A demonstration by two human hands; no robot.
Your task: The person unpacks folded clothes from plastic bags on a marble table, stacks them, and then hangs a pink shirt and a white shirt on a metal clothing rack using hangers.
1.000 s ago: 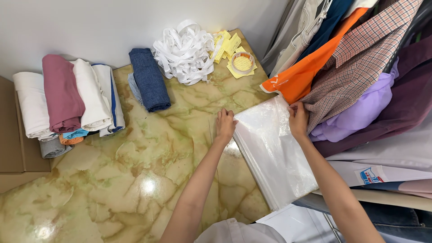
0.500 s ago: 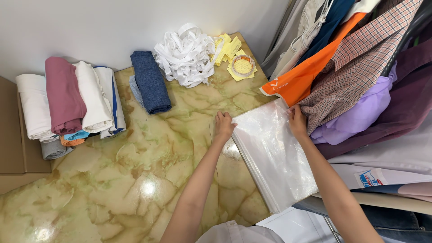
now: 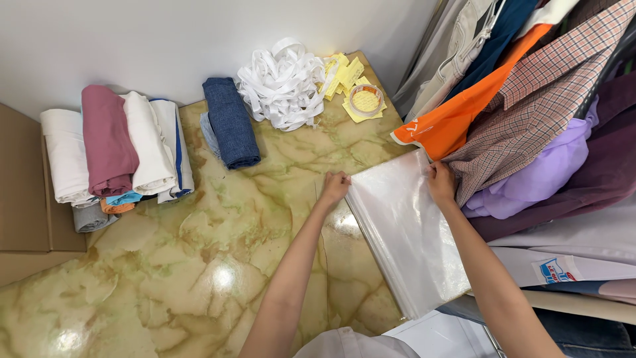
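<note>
Now, at centre right: clear bags stacked on marble floor.
Left hand: gripping the stack's top left corner.
Right hand: pinching its top right corner.
Upper left: folded cloths.

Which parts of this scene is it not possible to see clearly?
- Head view: the fingertips of the left hand and right hand, tucked at the top edge of the clear plastic bags.
- How many bags: the layers blend.
- Lower rolled cloths, covered by the rolls above.
- Hanging garments, cut off by the frame edge.
</note>
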